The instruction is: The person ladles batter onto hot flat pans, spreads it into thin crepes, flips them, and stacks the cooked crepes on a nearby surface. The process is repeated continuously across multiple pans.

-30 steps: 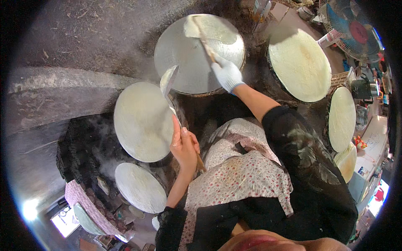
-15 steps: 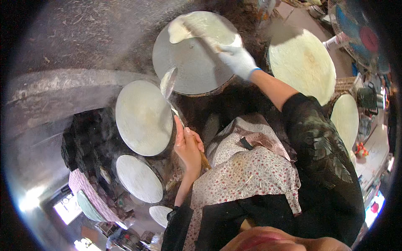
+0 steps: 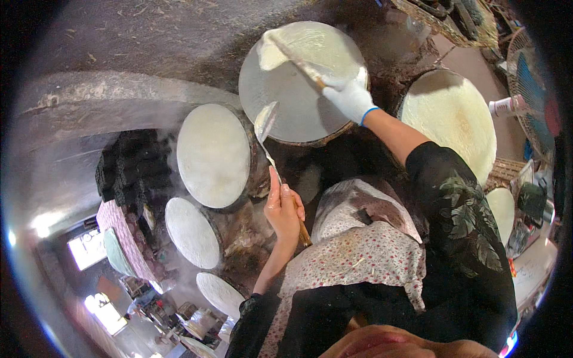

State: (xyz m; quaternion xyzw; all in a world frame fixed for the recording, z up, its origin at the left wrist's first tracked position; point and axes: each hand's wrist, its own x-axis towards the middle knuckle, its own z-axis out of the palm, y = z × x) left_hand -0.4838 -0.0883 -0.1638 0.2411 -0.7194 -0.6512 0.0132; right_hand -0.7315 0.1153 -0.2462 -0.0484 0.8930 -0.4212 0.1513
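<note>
A large round griddle (image 3: 287, 110) lies in front of me, its far part coated with pale wet batter (image 3: 335, 46). My right hand (image 3: 352, 99), in a white glove with a blue cuff, is closed on a wooden spreader (image 3: 296, 58). Its blade reaches across the batter to a thicker pool at the far left. Bare fingers of my left hand (image 3: 283, 212) wrap round the long handle of a ladle (image 3: 264, 124) smeared with batter. The bowl hangs over the griddle's near left edge, and the handle's wooden end shows below my hand.
Left of me stand more round griddles (image 3: 213, 156) with pale coatings, in a curving row. On the right, another griddle (image 3: 450, 122) bears a pale round sheet. A fan (image 3: 533, 89) and a wicker basket (image 3: 504, 171) are beyond it. Steam drifts at the left.
The whole view has shifted, with the griddles on the right now lower. The spreader, blurred before, shows more sharply over the batter. Both hands keep their holds.
</note>
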